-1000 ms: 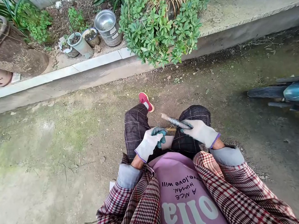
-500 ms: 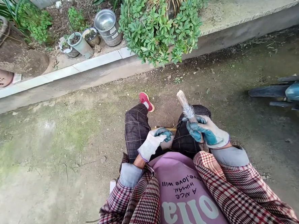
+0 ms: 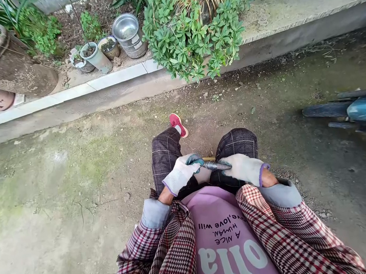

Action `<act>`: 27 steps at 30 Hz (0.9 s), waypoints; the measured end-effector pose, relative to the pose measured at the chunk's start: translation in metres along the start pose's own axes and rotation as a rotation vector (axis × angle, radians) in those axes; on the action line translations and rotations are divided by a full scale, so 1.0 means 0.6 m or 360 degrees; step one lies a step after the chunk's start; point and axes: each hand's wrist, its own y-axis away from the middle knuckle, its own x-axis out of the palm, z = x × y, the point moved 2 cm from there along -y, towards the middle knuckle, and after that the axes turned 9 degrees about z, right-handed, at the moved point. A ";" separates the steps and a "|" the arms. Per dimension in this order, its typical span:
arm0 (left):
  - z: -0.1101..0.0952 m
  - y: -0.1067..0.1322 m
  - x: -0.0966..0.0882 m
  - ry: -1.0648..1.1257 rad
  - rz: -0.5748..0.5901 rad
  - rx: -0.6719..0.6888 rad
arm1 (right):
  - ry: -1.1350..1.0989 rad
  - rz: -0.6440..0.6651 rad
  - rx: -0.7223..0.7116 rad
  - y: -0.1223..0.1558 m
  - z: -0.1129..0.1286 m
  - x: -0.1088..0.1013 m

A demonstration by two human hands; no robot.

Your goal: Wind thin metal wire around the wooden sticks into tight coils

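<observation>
Between my hands, in front of my lap, a wooden stick wound with thin silvery wire [image 3: 214,165] lies nearly level. My left hand [image 3: 185,170], in a white work glove with green-coated fingers, is closed at the stick's left end, and its fingertips hide that end. My right hand [image 3: 242,168], gloved the same way, is wrapped round the other end with its back towards me. Some of its fingers are hidden beneath. Just past the stick, a thin yellow bar [image 3: 208,158] shows between my knees.
A raised bed with a white tiled edge [image 3: 114,78] runs along the far side. On it stand a metal pot [image 3: 130,37], several planters and a leafy bush [image 3: 195,41]. To the right is a dark wheel with blue bodywork [image 3: 327,110]. Bare, mossy ground surrounds me.
My right hand has come down and turned over, swinging the stick from upright to nearly level. The stick's far end now meets my left hand, which has barely moved.
</observation>
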 end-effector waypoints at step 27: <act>0.013 -0.004 0.019 0.0170 -0.0026 -0.0061 | -0.1504 0.0216 -0.0407 0.046 -0.001 -0.043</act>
